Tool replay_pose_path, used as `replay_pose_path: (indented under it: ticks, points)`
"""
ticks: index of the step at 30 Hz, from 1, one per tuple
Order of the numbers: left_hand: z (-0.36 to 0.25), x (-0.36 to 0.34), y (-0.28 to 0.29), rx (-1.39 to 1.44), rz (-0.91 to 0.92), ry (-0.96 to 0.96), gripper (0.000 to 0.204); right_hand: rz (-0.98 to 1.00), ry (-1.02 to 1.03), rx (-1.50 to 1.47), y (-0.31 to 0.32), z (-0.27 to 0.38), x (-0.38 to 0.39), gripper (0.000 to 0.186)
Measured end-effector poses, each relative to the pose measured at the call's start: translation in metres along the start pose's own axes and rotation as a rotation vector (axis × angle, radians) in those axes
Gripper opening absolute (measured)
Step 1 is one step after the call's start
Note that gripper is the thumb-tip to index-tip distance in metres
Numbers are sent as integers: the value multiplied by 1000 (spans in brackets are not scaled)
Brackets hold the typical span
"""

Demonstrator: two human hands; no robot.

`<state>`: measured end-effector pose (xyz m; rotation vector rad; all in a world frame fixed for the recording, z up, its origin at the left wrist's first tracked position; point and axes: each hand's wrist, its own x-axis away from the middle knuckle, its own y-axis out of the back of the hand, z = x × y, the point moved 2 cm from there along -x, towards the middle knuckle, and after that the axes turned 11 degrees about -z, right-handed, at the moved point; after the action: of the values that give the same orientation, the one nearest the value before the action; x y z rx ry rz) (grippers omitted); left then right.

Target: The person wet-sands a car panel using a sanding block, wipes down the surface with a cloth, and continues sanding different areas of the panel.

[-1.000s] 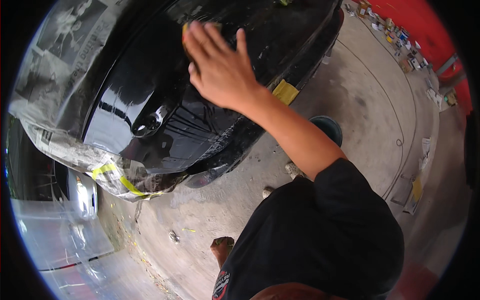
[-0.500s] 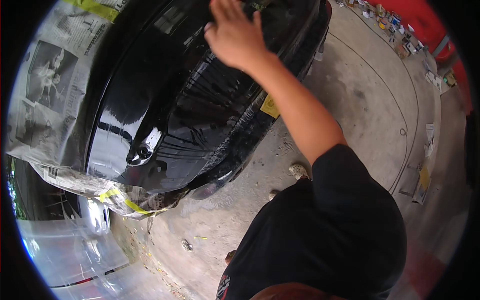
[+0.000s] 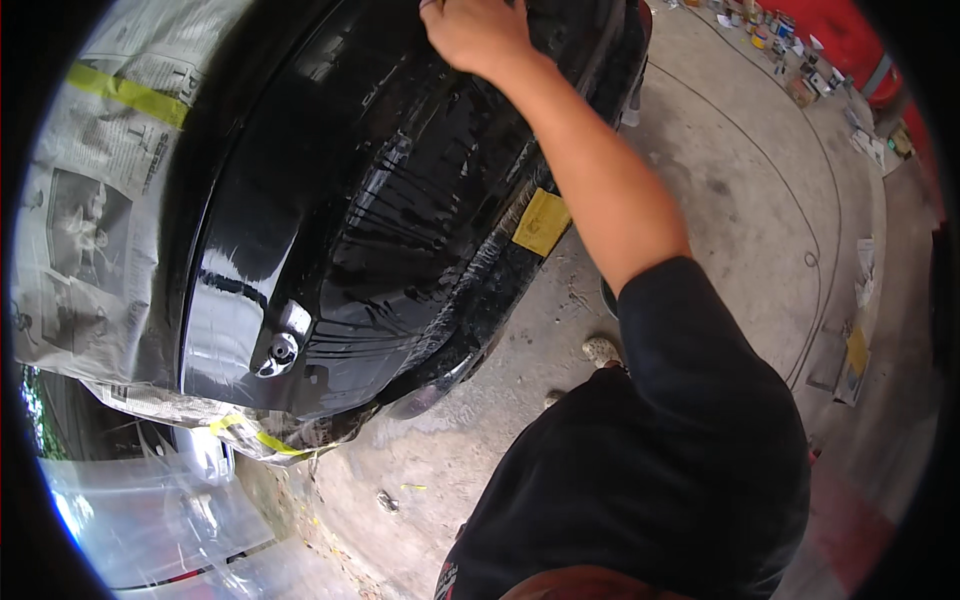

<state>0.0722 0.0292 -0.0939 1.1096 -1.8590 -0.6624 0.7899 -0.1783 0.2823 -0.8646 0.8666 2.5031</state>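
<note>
My right hand (image 3: 478,35) lies palm down on a glossy black car body panel (image 3: 255,190) at the top edge of the picture. Its outer fingers show apart, and the middle fingertips are cut off by the frame. Nothing shows in its grasp, though the palm is hidden. The panel looks wet, with dark streaks and runs. On its near left part sits a round fitting (image 3: 282,350) in a pale recess. A yellow square sheet (image 3: 542,222), like sandpaper, rests on the panel's lower ledge. My left hand is out of view.
Newspaper masking (image 3: 140,240) with yellow-green tape (image 3: 125,95) covers the car at left. Clear plastic sheeting (image 3: 150,520) hangs at lower left. A thin hose or cable (image 3: 800,200) curves over the concrete floor (image 3: 700,130). Small cans and packages (image 3: 770,35) line the far right.
My right hand has moved away over the panel, toward the picture's top edge. The view has shifted, so the car sits lower in it. More of the yellow sheet shows.
</note>
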Motion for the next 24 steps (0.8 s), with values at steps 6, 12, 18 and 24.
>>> replay_pose_path:
  ticks: [6,12,18,24]
  points:
    - [-9,2,-8,-14,-2,27,19,58,178,-13,0,8,37,68]
    - [-21,-1,-13,-39,1,40,18,67,-182,-46,4,-79,-86,66]
    - [-26,4,-20,-40,-4,66,18,-63,216,-161,-17,22,49,65]
    - [-31,1,-23,-38,12,60,18,-236,165,-138,-28,-10,-6,65]
